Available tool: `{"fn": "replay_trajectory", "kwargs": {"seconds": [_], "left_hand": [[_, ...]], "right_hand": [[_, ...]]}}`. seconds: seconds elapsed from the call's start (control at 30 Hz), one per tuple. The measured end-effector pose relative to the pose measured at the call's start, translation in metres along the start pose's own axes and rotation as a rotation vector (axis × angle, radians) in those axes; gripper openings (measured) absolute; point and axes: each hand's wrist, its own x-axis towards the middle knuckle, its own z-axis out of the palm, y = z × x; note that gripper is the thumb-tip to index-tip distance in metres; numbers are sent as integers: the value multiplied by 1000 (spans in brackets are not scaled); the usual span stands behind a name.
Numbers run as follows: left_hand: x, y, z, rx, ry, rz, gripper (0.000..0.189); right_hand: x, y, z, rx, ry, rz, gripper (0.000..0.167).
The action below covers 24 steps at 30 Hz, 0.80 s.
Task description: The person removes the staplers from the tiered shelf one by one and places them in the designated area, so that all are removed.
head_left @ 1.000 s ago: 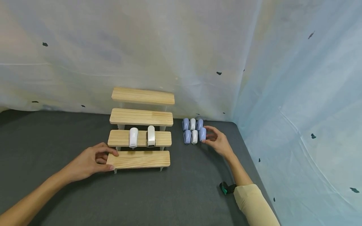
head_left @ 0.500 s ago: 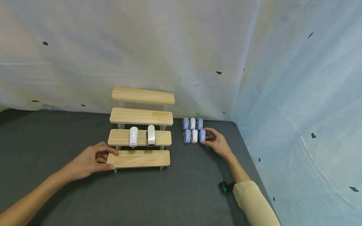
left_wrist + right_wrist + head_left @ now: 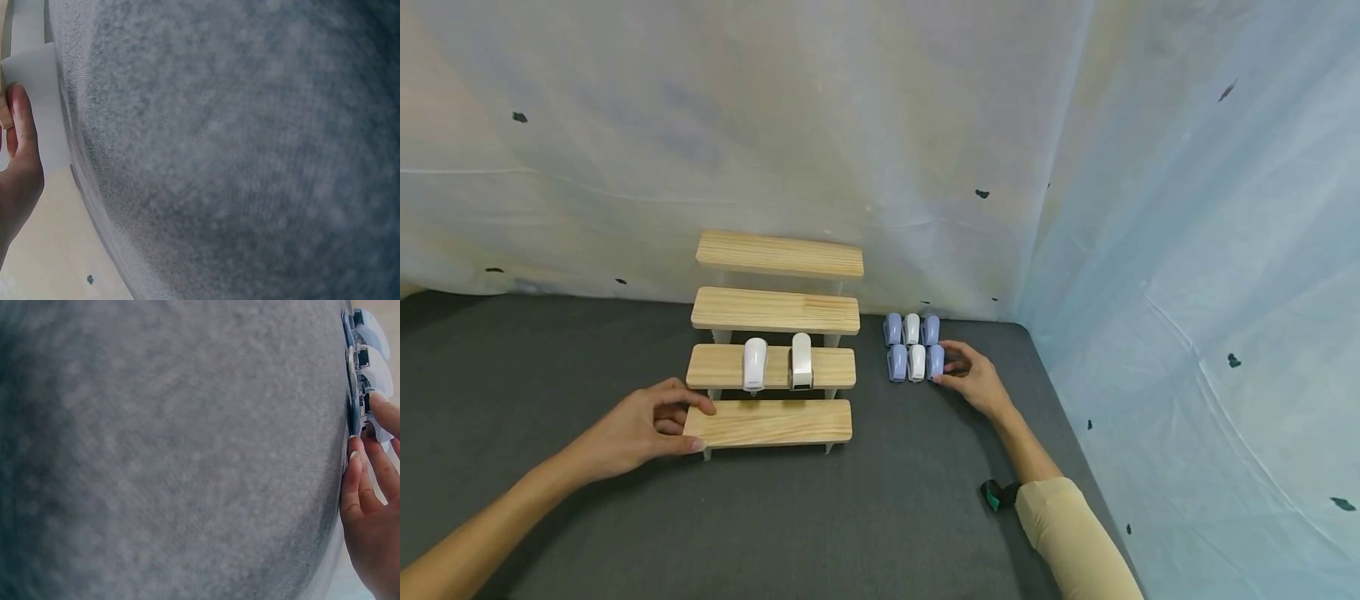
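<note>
My left hand (image 3: pixel 628 427) grips the left end of the lowest step of a tiered wooden display rack (image 3: pixel 775 423), thumb at the front and index finger on top. At the right, my right hand (image 3: pixel 979 385) pinches a lavender mini stapler (image 3: pixel 936 362), the front right one of a tight two-row group on the table. Beside it in the front row are a white stapler (image 3: pixel 916 363) and another lavender stapler (image 3: pixel 897 363). In the right wrist view, the thumb (image 3: pixel 386 412) lies against the stapler, with the other fingers low by the tabletop.
Two white staplers, a left one (image 3: pixel 755 364) and a right one (image 3: pixel 801 362), stand on the rack's second step from the front. Behind the front row sit more staplers, including a white one (image 3: pixel 911 329). A pale curtain (image 3: pixel 880 150) hangs behind and to the right of the dark table (image 3: pixel 820 525).
The front right lavender stapler has shifted slightly left towards its white neighbour, with my right hand moving along. My left hand stays on the rack.
</note>
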Motion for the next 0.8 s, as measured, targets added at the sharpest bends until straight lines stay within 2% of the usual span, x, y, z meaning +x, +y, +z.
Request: {"fn": "replay_trajectory", "kwargs": {"seconds": [0.2, 0.47, 0.8], "left_hand": [[0, -1, 0, -3, 0, 1, 36], [1, -2, 0, -7, -1, 10, 35], [0, -2, 0, -18, -8, 2, 35]], "right_hand": [[-2, -4, -1, 48, -20, 7, 60], [-12, -32, -5, 112, -38, 5, 58], [-12, -30, -5, 203, 164, -96, 49]]}}
